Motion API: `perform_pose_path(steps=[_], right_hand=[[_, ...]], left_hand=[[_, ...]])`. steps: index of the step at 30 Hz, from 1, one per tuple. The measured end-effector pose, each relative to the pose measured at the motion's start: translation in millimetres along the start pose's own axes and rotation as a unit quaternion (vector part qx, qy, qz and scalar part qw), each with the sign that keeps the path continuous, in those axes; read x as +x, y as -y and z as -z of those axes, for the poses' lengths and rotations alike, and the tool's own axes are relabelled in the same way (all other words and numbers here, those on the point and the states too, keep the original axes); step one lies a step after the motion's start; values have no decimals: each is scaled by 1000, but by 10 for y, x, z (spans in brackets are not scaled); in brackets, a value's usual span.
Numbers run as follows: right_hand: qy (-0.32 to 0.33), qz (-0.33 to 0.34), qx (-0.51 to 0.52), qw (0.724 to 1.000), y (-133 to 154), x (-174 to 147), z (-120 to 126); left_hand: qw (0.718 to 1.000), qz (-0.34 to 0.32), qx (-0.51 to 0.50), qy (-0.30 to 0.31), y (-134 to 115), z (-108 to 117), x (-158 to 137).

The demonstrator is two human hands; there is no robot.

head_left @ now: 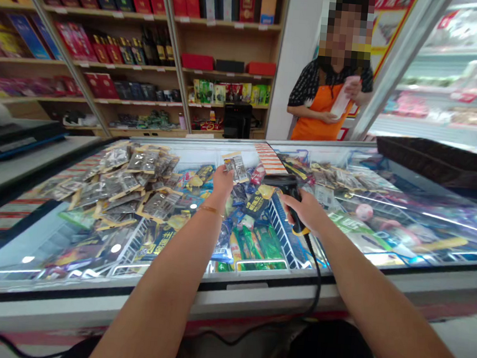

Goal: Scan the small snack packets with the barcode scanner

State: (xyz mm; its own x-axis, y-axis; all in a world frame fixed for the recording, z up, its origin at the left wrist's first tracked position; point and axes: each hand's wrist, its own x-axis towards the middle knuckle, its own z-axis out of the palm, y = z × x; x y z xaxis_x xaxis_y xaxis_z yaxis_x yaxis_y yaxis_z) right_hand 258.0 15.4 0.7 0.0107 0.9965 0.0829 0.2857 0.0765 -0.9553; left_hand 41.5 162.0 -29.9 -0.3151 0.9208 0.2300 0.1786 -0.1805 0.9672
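My left hand (223, 180) is closed on the edge of a small flat packet (236, 167) with a clear front and tan border, held over the freezer's glass top. In my right hand (303, 208) is a black and yellow barcode scanner (297, 220), its head turned left toward the packet. A black cable (317, 275) runs down from its handle. A large pile of similar packets (138, 176) lies on the glass to the left of my left hand. More such packets (345, 177) lie beyond and right of the scanner.
Under the glass of the chest freezer (219, 299) are wire baskets (284, 233) with bagged frozen goods. A dark tray (436, 160) rests at the right. Behind the freezer stands a person in an orange apron (322, 111), holding a pink bottle. Stocked shelves (231, 25) line the back wall.
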Motion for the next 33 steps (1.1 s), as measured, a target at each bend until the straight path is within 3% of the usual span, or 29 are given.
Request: perform_pose_path(steps=[5, 26, 33], right_hand=[[26, 6, -31, 999, 34, -84, -18], [27, 17, -40, 999, 177, -194, -31], [3, 6, -4, 1000, 155, -160, 49]], left_hand=[[997, -11, -65, 35, 143, -25, 60], [998, -26, -28, 44, 154, -20, 37], [1000, 12, -4, 22, -41, -89, -87]])
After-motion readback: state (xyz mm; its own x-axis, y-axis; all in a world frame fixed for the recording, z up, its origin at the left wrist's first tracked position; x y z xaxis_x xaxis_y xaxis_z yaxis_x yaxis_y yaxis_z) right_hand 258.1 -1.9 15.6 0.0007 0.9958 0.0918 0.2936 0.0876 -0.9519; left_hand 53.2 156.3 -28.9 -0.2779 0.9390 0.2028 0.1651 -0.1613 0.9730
